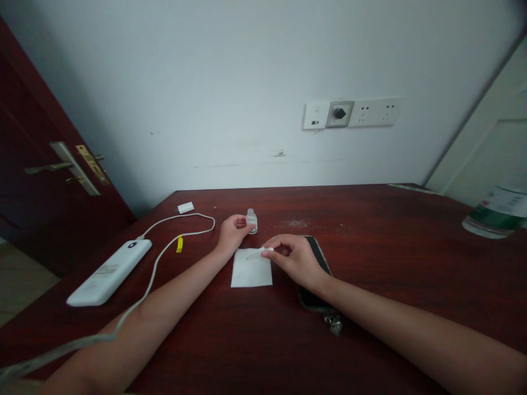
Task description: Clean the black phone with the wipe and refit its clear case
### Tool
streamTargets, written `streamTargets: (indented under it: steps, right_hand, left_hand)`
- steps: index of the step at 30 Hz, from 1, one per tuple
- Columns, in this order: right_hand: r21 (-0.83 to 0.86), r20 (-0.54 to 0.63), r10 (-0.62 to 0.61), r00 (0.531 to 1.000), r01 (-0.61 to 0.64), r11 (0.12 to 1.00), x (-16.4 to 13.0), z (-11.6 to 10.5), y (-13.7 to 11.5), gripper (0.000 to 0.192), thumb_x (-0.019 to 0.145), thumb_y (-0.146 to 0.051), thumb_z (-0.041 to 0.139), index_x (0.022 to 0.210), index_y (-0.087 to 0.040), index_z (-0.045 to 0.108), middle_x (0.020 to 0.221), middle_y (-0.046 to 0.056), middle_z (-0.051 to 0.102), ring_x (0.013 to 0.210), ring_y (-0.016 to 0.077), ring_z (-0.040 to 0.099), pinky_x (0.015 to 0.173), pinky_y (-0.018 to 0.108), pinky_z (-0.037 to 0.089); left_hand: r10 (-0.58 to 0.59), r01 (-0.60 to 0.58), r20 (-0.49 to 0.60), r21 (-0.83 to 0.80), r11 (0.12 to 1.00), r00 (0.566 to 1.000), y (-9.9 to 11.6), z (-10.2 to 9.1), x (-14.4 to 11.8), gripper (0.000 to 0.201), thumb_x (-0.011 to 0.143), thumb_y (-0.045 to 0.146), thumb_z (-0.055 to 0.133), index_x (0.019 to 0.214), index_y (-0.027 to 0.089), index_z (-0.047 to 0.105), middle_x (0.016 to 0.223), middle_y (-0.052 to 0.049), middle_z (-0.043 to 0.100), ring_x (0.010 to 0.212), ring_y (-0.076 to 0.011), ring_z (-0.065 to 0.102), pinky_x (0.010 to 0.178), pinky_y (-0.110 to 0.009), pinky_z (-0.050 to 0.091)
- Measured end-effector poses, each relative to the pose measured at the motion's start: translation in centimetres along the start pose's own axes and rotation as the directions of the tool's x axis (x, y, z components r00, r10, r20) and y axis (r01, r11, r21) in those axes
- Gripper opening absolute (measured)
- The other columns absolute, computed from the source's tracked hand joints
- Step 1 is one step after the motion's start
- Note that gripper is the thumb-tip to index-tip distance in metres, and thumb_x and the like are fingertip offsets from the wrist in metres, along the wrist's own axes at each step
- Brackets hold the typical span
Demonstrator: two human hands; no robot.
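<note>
My left hand [234,231] has its fingers closed around a small clear glass bottle [251,221], which stands upright with no cap on its neck. My right hand [295,258] pinches the white end of what looks like a dropper [267,251]. Its thin clear stem points left above a square of white paper [251,273] lying on the table. Under my right hand and wrist lies a dark phone [314,299], partly covered, with a metal charm [334,325] at its near end.
On the left of the dark red table [230,340] lies a white power bank [111,272] with a white cable [154,266] crossing my left forearm. A white plug adapter [185,207] and yellow tag [180,244] are nearby. A large plastic bottle [496,214] stands far right.
</note>
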State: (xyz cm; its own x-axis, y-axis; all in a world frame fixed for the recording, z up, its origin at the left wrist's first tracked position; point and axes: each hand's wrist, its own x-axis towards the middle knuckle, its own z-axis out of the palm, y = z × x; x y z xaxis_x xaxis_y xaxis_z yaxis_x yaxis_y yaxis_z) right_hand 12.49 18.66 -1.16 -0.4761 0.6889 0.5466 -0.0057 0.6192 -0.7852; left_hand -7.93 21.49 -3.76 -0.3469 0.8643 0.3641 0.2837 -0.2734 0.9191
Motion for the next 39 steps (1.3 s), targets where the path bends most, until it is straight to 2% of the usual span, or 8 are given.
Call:
streamTargets:
  steps: [7,14,21,28,34,39]
  right_hand:
    - [0.083,0.037,-0.045,0.998,0.042,0.996,-0.1,0.3,0.3,0.009,0.076,-0.021,0.069,0.068,-0.018,0.066,0.080,0.004,0.070,0.073,0.0162,0.064,0.065,0.026,0.048]
    - [-0.074,0.006,-0.001,1.000,0.002,0.997,-0.1,0.2,-0.3,0.007,0.073,-0.024,0.072,0.074,-0.019,0.068,0.076,0.001,0.070,0.062,0.0131,0.060,0.060,0.024,0.045]
    - [-0.197,-0.159,0.010,0.987,-0.041,0.980,-0.3,-0.2,-0.6,0.008,0.078,-0.027,0.066,0.078,-0.020,0.068,0.066,-0.001,0.065,0.055,0.0119,0.055,0.055,0.023,0.043]
    - [-0.194,-0.121,0.016,0.993,-0.039,0.980,-0.3,-0.1,-0.5,0.008,0.077,-0.025,0.065,0.074,-0.020,0.070,0.075,0.003,0.070,0.066,0.0165,0.062,0.062,0.027,0.046]
    - [-0.192,-0.126,0.069,0.990,-0.093,0.977,-0.2,-0.1,-0.5,0.011,0.078,-0.027,0.065,0.072,-0.019,0.070,0.068,0.003,0.068,0.058,0.0153,0.059,0.056,0.026,0.044]
    - [-0.202,-0.159,-0.010,0.987,-0.023,0.979,-0.4,-0.1,-0.9,0.012,0.081,-0.030,0.062,0.081,-0.019,0.067,0.066,0.001,0.064,0.055,0.0135,0.054,0.052,0.025,0.041]
  left_hand:
    - [-0.006,0.006,0.010,-0.004,1.000,1.000,0.2,0.1,0.0,0.029,0.060,0.027,0.075,0.081,0.012,0.062,0.080,-0.008,0.068,0.072,-0.0173,0.063,0.073,-0.031,0.050]
    - [-0.006,0.006,0.018,-0.006,1.000,1.000,0.0,0.1,0.1,0.030,0.060,0.028,0.075,0.081,0.012,0.062,0.080,-0.009,0.068,0.073,-0.0180,0.063,0.072,-0.032,0.051]
    - [0.008,-0.008,0.015,0.001,1.000,1.000,-0.3,0.0,0.2,0.030,0.059,0.028,0.076,0.081,0.012,0.062,0.080,-0.008,0.067,0.072,-0.0172,0.063,0.072,-0.031,0.050]
    - [0.019,-0.019,0.026,0.008,1.000,0.999,-0.2,0.0,0.1,0.028,0.061,0.027,0.075,0.081,0.012,0.063,0.081,-0.008,0.067,0.073,-0.0176,0.063,0.074,-0.031,0.050]
    - [0.022,-0.022,0.022,-0.004,1.000,1.000,-0.1,0.0,0.1,0.029,0.060,0.028,0.076,0.081,0.013,0.063,0.080,-0.008,0.067,0.073,-0.0173,0.063,0.072,-0.031,0.050]
    - [0.014,-0.013,0.025,-0.020,1.000,1.000,-0.1,0.1,0.1,0.030,0.058,0.028,0.077,0.080,0.013,0.063,0.079,-0.007,0.068,0.072,-0.0169,0.063,0.071,-0.030,0.050]
